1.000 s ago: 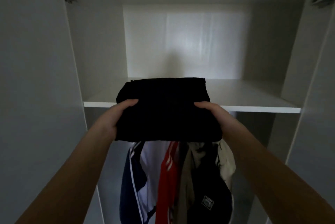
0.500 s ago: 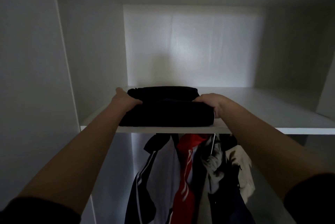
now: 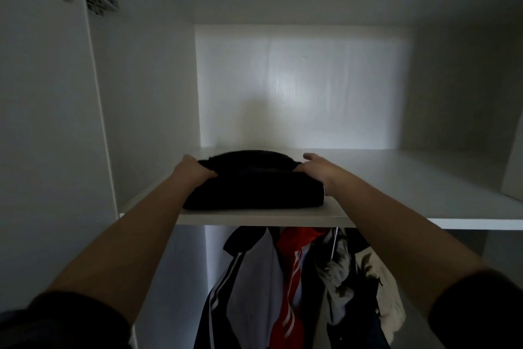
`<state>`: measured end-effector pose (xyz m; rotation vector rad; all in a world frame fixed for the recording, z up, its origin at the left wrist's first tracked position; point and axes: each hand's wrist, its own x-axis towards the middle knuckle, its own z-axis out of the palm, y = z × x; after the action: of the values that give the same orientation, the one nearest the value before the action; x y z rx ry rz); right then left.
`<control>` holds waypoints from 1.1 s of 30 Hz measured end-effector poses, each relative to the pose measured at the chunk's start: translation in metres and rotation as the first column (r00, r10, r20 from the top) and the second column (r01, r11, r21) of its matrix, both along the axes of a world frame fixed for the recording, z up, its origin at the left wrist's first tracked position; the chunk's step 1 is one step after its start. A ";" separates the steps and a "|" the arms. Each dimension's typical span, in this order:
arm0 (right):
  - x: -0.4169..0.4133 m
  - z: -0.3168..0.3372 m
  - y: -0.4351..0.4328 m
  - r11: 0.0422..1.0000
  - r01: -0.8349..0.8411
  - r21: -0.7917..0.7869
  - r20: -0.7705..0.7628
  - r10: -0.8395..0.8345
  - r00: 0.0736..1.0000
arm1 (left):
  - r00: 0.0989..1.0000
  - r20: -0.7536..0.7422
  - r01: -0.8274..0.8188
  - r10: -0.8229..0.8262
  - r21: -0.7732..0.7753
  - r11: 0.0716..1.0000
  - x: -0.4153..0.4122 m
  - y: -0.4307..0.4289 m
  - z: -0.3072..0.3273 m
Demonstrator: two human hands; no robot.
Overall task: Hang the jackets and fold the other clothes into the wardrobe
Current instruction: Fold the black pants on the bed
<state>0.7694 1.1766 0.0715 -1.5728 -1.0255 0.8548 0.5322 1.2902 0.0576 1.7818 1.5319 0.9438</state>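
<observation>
Okay, garment: black, folded, flat on shelf, near front edge, left of middle.
Left hand: thumb curled over garment's left end, gripping it.
Right hand: fingers straight, loose, palm against garment's right end.
Below shelf: jackets hanging, red-and-white one in middle.

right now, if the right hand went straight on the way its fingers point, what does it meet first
Probably the wardrobe's white back panel. The right hand rests against the folded black garment, fingers aimed deeper over the bare white shelf; nothing else shows in that line, though depth is unclear.
</observation>
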 end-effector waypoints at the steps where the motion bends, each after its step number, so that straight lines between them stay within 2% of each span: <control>1: 0.001 0.000 -0.003 1.000 0.007 -0.018 0.076 -0.006 0.997 | 0.996 -0.089 -0.014 0.015 0.009 1.000 -0.001 -0.005 0.000; 2: 0.003 0.001 -0.007 1.000 0.019 -0.009 0.204 -0.017 0.979 | 0.976 -0.213 -0.035 0.053 0.087 0.996 -0.002 -0.012 0.001; 3: 0.006 0.002 -0.013 0.999 0.027 0.025 0.386 -0.034 0.922 | 0.940 -0.327 -0.023 0.099 0.227 0.974 -0.003 -0.021 0.002; 4: 0.008 0.001 -0.021 0.996 0.002 0.087 0.564 -0.051 0.824 | 0.915 -0.386 0.047 0.115 0.387 0.921 -0.002 -0.033 0.002; 5: 0.008 -0.002 -0.031 0.986 -0.074 0.148 0.677 -0.047 0.735 | 0.919 -0.391 0.173 0.048 0.510 0.842 -0.001 -0.045 0.000; 6: 0.008 -0.005 -0.041 0.971 -0.177 0.161 0.744 -0.001 0.669 | 0.911 -0.402 0.328 -0.098 0.558 0.762 0.000 -0.057 -0.003; 8: 0.006 -0.012 -0.054 0.941 -0.331 0.064 0.828 0.135 0.544 | 0.797 -0.489 0.584 -0.356 0.472 0.660 0.005 -0.074 -0.013; 9: 0.006 -0.015 -0.054 0.937 -0.348 -0.008 0.856 0.186 0.482 | 0.734 -0.556 0.643 -0.389 0.386 0.661 0.008 -0.077 -0.018; 11: 0.006 -0.015 -0.042 0.942 -0.325 -0.079 0.883 0.217 0.416 | 0.675 -0.656 0.642 -0.336 0.299 0.706 0.015 -0.066 -0.021; 15: -0.002 -0.005 0.012 0.953 -0.263 -0.151 0.902 0.241 0.357 | 0.651 -0.705 0.564 -0.281 0.203 0.800 0.025 -0.025 -0.011; 16: -0.005 -0.007 0.027 0.957 -0.235 -0.171 0.924 0.239 0.297 | 0.635 -0.719 0.556 -0.282 0.171 0.814 0.026 -0.013 -0.009; 18: -0.012 -0.013 0.055 0.978 -0.105 -0.179 0.981 0.186 0.059 | 0.602 -0.746 0.534 -0.285 0.110 0.838 0.031 0.012 -0.006; 20: -0.020 -0.018 0.077 0.992 -0.017 -0.122 0.975 0.116 -0.189 | 0.567 -0.781 0.480 -0.262 0.055 0.876 0.035 0.036 -0.005; 21: -0.025 -0.018 0.089 0.995 -0.024 -0.096 0.966 0.087 -0.244 | 0.546 -0.806 0.449 -0.231 0.049 0.892 0.037 0.049 -0.005; 23: -0.030 -0.015 0.111 0.995 -0.068 -0.071 0.965 0.052 -0.256 | 0.467 -0.875 0.418 -0.129 0.090 0.904 0.039 0.071 -0.004; 25: -0.034 -0.011 0.130 0.990 -0.125 -0.065 0.979 0.039 -0.201 | 0.346 -0.938 0.400 0.028 0.174 0.900 0.038 0.086 -0.003; 26: -0.035 -0.011 0.138 0.988 -0.147 -0.051 0.985 0.025 -0.173 | 0.319 -0.944 0.390 0.080 0.208 0.897 0.038 0.092 -0.003; 29: -0.038 -0.012 0.160 0.990 -0.143 -0.015 0.990 -0.005 -0.140 | 0.380 -0.917 0.369 0.117 0.266 0.891 0.042 0.111 0.002; 33: -0.041 -0.017 0.187 0.996 -0.087 0.029 0.975 -0.047 -0.218 | 0.367 -0.908 0.324 0.201 0.328 0.888 0.053 0.127 0.006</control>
<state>0.7285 1.3636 0.0549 -2.0494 -2.1615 -0.9325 0.5854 1.4176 0.0640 3.0525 1.9140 0.1059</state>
